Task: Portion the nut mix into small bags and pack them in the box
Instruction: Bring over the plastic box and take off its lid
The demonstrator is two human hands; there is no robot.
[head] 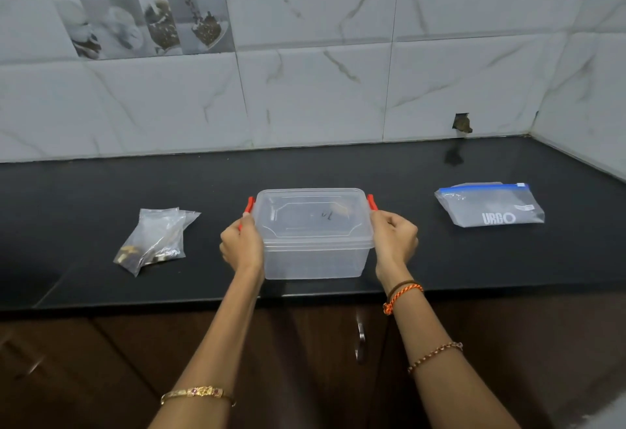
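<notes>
Box: the clear plastic box (313,235), lid on, is sitting mid-counter near the front edge.
Left hand: my left hand (241,243) is gripping its 9 o'clock side by the red clip (250,206).
Right hand: my right hand (394,237) is clasping the 3 o'clock side.
Small bags: small bags (155,240) holding nuts are lying at 9 o'clock, apart.
Zip pouch: the zip pouch (491,206) is lying at 2 o'clock.
Counter: the black counter (338,164) is running bare toward 12 o'clock up to the tiled wall (305,89).

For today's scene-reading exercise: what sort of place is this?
Probably a home kitchen: a black stone countertop, a marble-patterned tiled wall with food-picture tiles, and dark wooden cabinet doors below.
</notes>
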